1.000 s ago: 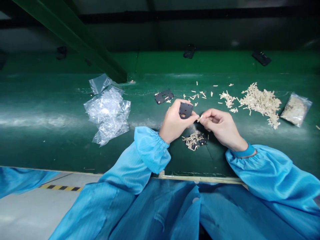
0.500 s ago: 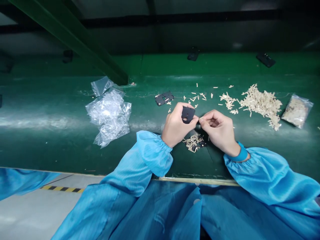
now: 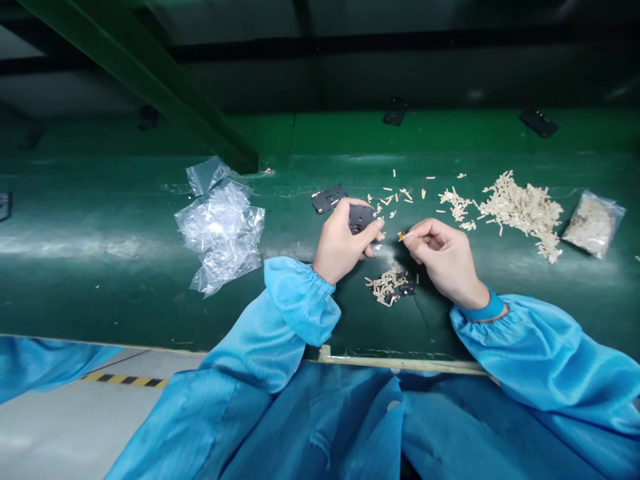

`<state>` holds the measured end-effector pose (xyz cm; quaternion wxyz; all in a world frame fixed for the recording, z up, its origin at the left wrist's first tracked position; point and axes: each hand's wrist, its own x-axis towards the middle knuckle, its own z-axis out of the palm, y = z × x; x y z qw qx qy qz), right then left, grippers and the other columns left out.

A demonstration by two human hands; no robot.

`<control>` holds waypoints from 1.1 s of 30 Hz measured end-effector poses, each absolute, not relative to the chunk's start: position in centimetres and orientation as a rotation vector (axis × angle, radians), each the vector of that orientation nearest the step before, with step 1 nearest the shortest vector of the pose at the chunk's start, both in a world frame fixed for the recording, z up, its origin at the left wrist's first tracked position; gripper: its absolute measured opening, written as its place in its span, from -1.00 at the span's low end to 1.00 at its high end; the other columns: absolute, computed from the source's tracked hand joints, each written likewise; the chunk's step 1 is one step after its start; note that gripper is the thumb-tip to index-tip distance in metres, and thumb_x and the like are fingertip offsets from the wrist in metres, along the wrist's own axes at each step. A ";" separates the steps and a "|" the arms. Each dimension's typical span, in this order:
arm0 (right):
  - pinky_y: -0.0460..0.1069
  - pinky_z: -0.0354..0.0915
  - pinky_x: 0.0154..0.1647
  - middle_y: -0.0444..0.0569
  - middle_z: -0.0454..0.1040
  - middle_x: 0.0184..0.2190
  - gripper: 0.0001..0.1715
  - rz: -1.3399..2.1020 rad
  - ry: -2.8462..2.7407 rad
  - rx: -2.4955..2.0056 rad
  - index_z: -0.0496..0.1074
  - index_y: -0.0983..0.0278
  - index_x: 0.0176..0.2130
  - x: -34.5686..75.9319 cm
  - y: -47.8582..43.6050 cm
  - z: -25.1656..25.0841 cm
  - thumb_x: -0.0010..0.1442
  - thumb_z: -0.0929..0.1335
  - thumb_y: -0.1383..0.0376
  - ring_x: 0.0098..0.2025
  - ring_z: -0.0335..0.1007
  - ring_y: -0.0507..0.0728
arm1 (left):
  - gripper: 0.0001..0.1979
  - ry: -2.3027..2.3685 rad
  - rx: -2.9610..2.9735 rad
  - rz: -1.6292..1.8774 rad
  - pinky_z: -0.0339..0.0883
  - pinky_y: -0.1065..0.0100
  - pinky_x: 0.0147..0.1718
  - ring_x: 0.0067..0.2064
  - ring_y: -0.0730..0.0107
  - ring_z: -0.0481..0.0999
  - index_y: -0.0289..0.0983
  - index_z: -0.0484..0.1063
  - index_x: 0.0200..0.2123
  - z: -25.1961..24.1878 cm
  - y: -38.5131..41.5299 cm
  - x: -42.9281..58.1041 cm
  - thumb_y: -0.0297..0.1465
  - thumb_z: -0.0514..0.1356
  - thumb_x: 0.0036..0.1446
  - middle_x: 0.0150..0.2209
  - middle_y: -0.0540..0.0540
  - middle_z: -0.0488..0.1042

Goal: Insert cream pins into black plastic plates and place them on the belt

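My left hand is closed on a small black flat plastic part, held just above the green belt. My right hand pinches a tiny yellowish piece between thumb and forefinger, a short gap to the right of the black part. Below and between the hands lies a small heap of beige strips and black bits. Another black part rests on the belt just beyond my left hand.
A pile of clear plastic bags lies to the left. Beige strips are scattered at the back and heaped at the right, beside a filled clear bag. A green beam slants over the belt. The belt's near edge runs below my sleeves.
My left hand moved the black part away to the left and farther back; the hands, touching before, are now apart. My right hand keeps its pinch on the tiny piece.
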<state>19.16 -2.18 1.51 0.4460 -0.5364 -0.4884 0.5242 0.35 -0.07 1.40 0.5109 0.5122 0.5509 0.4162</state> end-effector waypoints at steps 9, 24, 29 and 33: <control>-0.06 0.30 -0.47 -0.10 0.50 -0.46 -0.81 1.281 -1.296 -1.292 0.47 0.25 -0.39 19.2 -2.3 1.3 0.10 0.51 0.24 -0.48 0.35 0.01 | -0.63 1.186 1.161 0.877 0.23 0.52 -0.69 -0.64 0.67 0.33 -0.23 0.30 -0.07 2.4 -0.9 1.3 -0.41 0.34 0.08 -0.31 0.03 0.57; 0.04 0.36 -0.34 0.00 0.56 -0.25 -0.88 0.497 -1.948 -1.243 0.54 0.17 -0.17 19.6 -3.4 1.0 0.27 0.41 0.35 -0.31 0.44 0.12 | -0.63 1.160 1.151 0.921 0.23 0.52 -0.67 -0.65 0.67 0.34 -0.22 0.31 -0.10 2.0 -1.0 1.4 -0.48 0.33 0.03 -0.37 0.07 0.52; 0.02 0.28 -0.41 -0.05 0.51 -0.35 -0.90 0.481 -1.780 -1.359 0.48 0.20 -0.33 20.0 -2.3 1.5 0.23 0.39 0.39 -0.44 0.32 0.07 | -0.61 1.212 1.234 0.923 0.25 0.50 -0.68 -0.64 0.63 0.35 -0.19 0.33 -0.06 1.7 -1.2 1.4 -0.48 0.33 0.04 -0.36 0.07 0.54; 0.02 0.23 -0.42 -0.07 0.43 -0.45 -0.81 0.416 -1.568 -1.515 0.43 0.21 -0.42 22.0 -0.5 1.5 0.25 0.38 0.36 -0.46 0.29 0.08 | -0.60 1.249 1.460 1.011 0.46 0.44 -0.40 -0.43 0.53 0.56 -0.18 0.34 -0.03 1.8 -1.3 0.9 -0.44 0.37 0.09 -0.29 0.04 0.59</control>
